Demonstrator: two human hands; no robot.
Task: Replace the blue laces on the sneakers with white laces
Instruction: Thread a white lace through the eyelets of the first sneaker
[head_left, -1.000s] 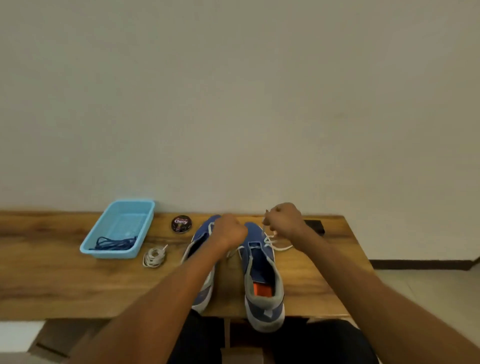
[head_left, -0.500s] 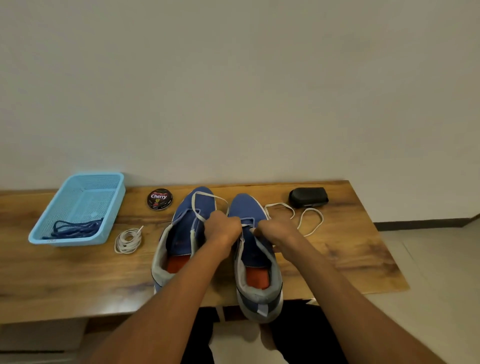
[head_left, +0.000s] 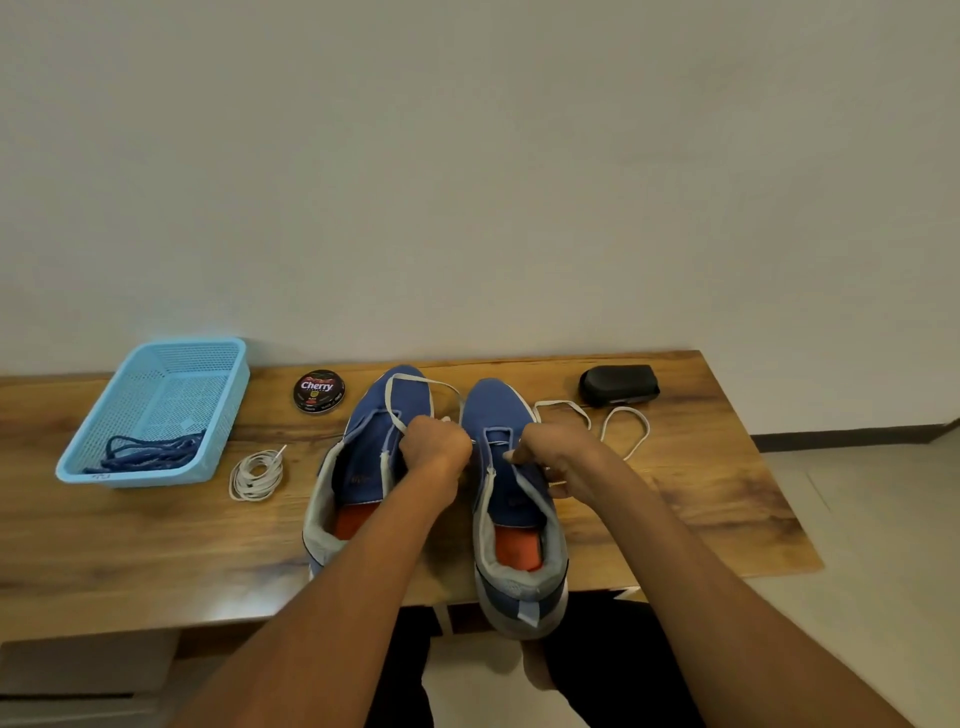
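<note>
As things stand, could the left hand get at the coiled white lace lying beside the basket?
Probably yes. The coiled white lace lies on bare table to the left of the left shoe, with nothing over it. But the left hand is gripping the lace being threaded and would need to let go.

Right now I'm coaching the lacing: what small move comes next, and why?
Probably draw the white lace snug through the right sneaker, since both hands, left and right, pinch it at the eyelets while slack loops lie on the table.

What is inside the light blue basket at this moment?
A tangle of blue laces lies at the near end of the basket. The near wall hides whatever is beneath them.
</note>
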